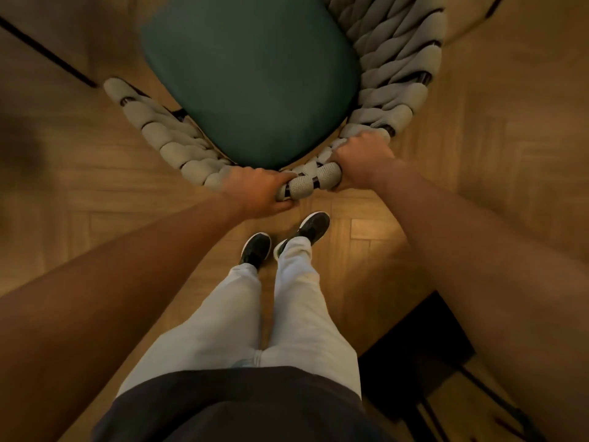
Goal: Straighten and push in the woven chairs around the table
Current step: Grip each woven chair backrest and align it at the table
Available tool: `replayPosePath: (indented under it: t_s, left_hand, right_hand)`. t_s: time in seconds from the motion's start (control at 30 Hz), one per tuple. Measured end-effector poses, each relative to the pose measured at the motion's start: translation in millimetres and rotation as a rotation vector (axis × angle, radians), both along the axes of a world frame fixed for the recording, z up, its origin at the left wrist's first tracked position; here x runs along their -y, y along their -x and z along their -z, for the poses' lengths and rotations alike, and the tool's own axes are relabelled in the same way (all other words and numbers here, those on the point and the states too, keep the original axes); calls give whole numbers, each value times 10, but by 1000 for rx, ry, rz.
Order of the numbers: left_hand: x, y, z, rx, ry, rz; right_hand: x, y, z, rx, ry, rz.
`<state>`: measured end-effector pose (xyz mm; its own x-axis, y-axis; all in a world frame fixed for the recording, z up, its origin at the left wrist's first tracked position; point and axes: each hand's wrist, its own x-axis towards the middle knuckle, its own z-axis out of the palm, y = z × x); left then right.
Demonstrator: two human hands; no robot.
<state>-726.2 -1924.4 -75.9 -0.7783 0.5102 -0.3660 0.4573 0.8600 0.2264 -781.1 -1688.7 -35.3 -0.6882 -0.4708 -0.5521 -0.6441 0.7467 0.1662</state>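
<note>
Our legs in pale trousers (242,317) stand near, and just beyond them both hands clamp the woven chair (178,145) top rail, left hand (258,194) beside right hand (360,162), green seat cushion (251,81) farther out.

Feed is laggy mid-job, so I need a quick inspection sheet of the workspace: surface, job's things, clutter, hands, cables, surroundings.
Surface: wooden parquet floor; no table clearly seen.
Job's things: woven chair with a green seat cushion, directly ahead of the person.
Clutter: nothing seen.
Hands: left hand and right hand both grip the chair's woven back rail, fingers curled round it.
Cables: nothing seen.
Surroundings: dark framed object at lower right; the person's shoes behind the chair.
</note>
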Motion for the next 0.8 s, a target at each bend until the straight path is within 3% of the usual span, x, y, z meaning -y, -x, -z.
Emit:
replayPosePath:
  t_s: [0.23,0.8]
  left_hand:
    - [80,-455,30,18,-21,211]
    - [103,-951,115,72,-52,840]
  right_hand:
    - [14,-1045,-70,60,47,296]
    - [596,-3229,163,-51,149,1023]
